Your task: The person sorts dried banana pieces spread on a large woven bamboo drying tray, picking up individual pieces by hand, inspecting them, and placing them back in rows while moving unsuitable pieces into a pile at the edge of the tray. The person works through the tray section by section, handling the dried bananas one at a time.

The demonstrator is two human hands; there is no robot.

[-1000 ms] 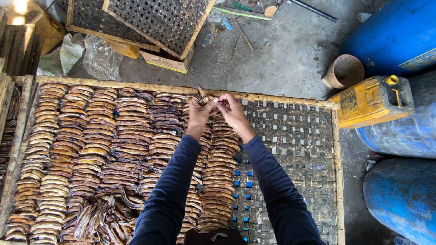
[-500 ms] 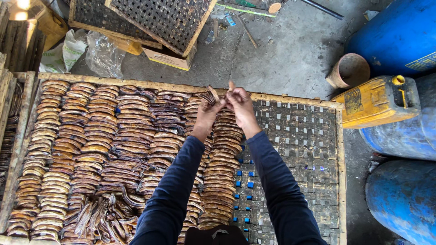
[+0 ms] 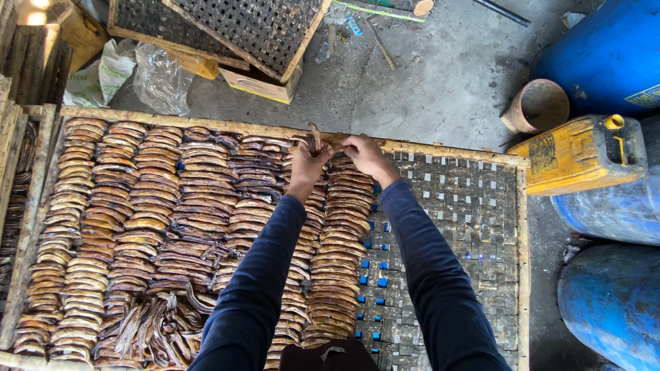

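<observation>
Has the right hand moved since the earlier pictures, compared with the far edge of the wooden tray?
Yes, slightly. The right hand was a little inside the far rail of the wooden tray a second ago; now it lies at that rail, nearer the far edge.

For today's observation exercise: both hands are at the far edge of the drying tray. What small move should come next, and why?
Probably lower the strip pinched in the left hand onto the top of the last row, beside the right hand. That row ends there, and the woven tray to its right lies bare.
</observation>
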